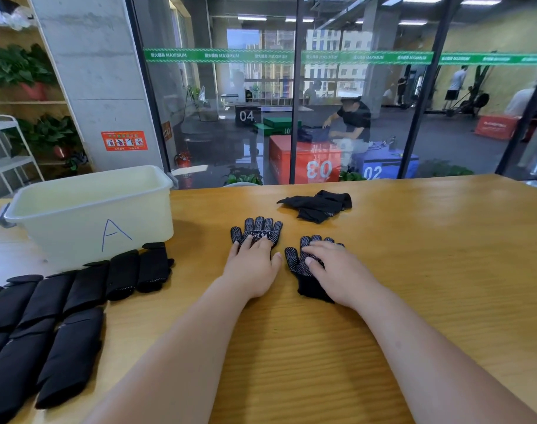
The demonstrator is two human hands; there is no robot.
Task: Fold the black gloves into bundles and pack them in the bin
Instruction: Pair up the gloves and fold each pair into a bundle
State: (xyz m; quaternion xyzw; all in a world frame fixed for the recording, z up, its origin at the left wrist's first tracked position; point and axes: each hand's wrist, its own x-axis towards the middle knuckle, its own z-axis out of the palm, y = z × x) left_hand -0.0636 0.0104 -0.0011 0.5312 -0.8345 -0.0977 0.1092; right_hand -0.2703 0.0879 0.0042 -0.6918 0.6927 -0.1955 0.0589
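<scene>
Left hand (pixel 251 270) lies flat, fingers straight, on a black dotted knit glove with white logo (pixel 261 231). Right hand (pixel 331 267) presses flat on a second black dotted glove (pixel 307 284) just beside it. The cream plastic bin (pixel 86 215) stands well to the left.

A single wide-angle view is given, from head height, tilted forward and down. The tabletop (pixel 429 270) is seen close below, the left hand (pixel 252 266) and right hand (pixel 334 269) caught mid-frame; the glass wall (pixel 230 87) is faced beyond.
</scene>
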